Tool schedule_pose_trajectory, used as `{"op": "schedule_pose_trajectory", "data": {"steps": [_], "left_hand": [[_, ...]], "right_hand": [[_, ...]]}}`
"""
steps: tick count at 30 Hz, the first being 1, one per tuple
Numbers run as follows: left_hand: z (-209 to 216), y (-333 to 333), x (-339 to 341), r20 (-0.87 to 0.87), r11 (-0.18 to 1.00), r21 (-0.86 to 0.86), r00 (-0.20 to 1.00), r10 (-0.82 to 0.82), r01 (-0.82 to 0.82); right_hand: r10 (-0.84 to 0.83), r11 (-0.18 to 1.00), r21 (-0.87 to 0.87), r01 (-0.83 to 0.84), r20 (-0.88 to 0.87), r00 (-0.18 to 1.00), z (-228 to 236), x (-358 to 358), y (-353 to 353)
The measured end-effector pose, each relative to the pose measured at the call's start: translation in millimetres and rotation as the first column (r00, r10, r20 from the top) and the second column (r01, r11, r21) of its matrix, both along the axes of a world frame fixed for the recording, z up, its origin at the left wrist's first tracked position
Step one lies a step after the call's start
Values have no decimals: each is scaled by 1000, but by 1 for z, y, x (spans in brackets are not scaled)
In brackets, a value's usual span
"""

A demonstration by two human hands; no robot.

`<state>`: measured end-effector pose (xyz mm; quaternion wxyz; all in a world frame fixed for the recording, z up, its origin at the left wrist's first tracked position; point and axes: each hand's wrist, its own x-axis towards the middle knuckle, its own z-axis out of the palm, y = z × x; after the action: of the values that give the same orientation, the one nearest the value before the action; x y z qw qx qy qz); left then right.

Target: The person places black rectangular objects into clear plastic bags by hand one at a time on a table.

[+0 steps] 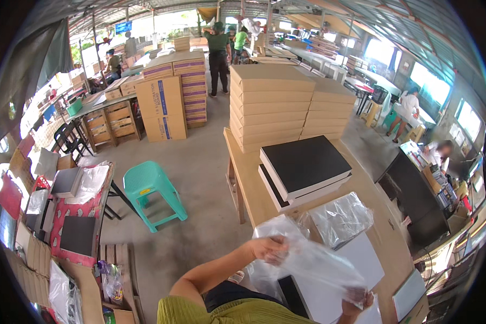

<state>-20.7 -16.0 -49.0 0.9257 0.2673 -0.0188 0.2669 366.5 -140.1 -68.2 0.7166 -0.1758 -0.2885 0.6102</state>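
Note:
A transparent plastic bag (321, 263) is stretched out over the near end of the wooden table. My left hand (270, 250) pinches its left end, fingers closed. At its lower right end, my right hand (357, 302) grips the plastic, partly seen through it. Beneath the bag lie white sheets or boards (366, 259), with a black-edged piece (292, 297) close to my body. Just beyond the bag rests a plastic-wrapped pack (341, 218). Farther back is a stack of black-topped boards (306, 164) with white edges.
Tall stacks of brown-wrapped packs (272, 105) stand at the table's far end. A green plastic stool (152, 189) is on the floor to the left, near a red-covered side table (65, 218). Large cartons (162, 108) stand farther off. Several people are in the background.

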Motion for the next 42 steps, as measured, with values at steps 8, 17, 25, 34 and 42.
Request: {"op": "schedule_pose_trajectory", "data": {"steps": [8, 17, 25, 34, 42], "left_hand": [[-45, 19, 91, -546, 785, 620, 713, 440, -10], [-103, -24, 128, -491, 435, 847, 136, 860, 307], [-83, -52, 132, -459, 410, 868, 140, 877, 281], [-134, -61, 126, -393, 311, 886, 203, 897, 344], [-48, -65, 125, -411, 332, 889, 231, 882, 316]], "right_hand": [[-238, 939, -270, 215, -57, 970, -67, 32, -118], [132, 357, -303, 884, 953, 274, 24, -86, -107], [304, 491, -100, 865, 951, -62, -81, -23, -152], [284, 661, 71, 747, 898, -337, -133, -12, -178], [116, 737, 196, 647, 906, -407, -74, 14, -173]]}}
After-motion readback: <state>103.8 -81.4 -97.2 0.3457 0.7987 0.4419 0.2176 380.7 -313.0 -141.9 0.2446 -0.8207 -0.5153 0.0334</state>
